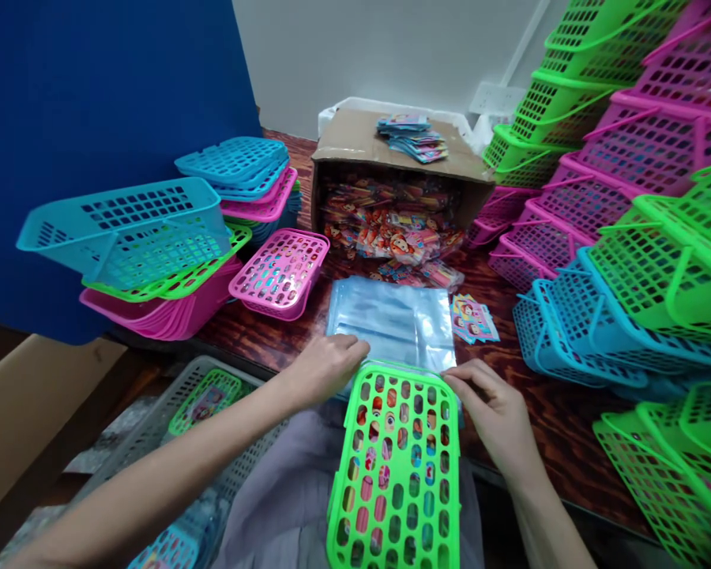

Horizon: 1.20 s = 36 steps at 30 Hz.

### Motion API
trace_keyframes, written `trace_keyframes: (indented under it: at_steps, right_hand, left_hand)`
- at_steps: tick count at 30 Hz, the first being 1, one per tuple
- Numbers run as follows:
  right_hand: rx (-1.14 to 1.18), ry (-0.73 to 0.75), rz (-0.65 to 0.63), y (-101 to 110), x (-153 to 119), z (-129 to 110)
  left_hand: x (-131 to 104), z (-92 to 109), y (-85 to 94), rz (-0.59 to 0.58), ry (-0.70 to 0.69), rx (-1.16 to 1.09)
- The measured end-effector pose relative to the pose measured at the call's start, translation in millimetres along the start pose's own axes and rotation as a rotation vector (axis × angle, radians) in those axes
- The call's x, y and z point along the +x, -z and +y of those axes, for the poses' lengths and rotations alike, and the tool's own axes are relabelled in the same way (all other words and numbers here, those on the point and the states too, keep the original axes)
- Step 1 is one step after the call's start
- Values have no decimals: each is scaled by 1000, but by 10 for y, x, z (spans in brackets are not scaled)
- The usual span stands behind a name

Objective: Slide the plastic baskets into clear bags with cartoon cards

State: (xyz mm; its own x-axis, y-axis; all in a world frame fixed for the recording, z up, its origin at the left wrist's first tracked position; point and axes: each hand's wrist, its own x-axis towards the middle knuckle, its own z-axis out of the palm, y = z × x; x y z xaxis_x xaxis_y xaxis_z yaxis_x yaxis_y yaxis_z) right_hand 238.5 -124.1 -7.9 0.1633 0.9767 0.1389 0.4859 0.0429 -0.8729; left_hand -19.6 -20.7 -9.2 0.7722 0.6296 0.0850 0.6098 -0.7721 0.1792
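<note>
- Green lidded basket [398,462]: seen at approx 6 o'clock, above the lap, nr edge of counter [539,427]; coloured contents shown thru lid slots; support underneath hidden.
- L hand [336,359]: placed at basket's far L corner; grip curled, fingertips brought together on clear film [408,365].
- R hand [490,403]: placed at far R corner; thumb & index pinched on other end of same film, stretched across btwn both hands. Whether lid is also gripped can't be told.
- Flat stack of clear bags [385,312]: laid on counter just beyond hands, nr ctr.
- Picture cards [474,319]: fanned out at 3 to 4 o'clock, beside bags.
- Open carton [355,142]: stood at 12 to 1 o'clock, filled w/ wrapped packets [400,233]; more cards [415,138] piled on top.
- Pink lidded basket [281,273]: set at 9 o'clock, L of bags.
- Blue basket [124,225]: tilted on nested pink baskets [166,308], 9 to 10 o'clock; stacked lids [231,162] seen behind at 10.
- Green, pink & blue basket stacks [622,150]: piled high, 1 to 4 o'clock.
- Grey crate [228,468]: placed low at approx 8 o'clock, partly hidden by L forearm; green-lidded basket [208,399] held inside.
</note>
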Motion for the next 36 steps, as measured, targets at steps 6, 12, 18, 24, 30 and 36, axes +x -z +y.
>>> trace_keyframes:
  at_steps: [6, 12, 18, 24, 30, 36]
  right_hand:
    - [-178, 182, 62, -35, -200, -114]
    - [-387, 348, 117, -74, -310, -19]
    - [-497, 505, 180, -99, -453, 74]
    - [-453, 508, 138, -100, -719, 125]
    - [-426, 479, 83, -120, -981, 184]
    - [-419, 495, 65, -97, -1100, 98]
  left_hand:
    - [-146, -45, -92, 339, -129, 77]
    - [-225, -44, -156, 375, -161, 54]
    - [-329, -8, -192, 490, -244, 31]
    - [-537, 85, -248, 517, -278, -40]
    - [-802, 216, -395, 496, -247, -178]
    - [-1013, 340, -471, 489, -187, -282]
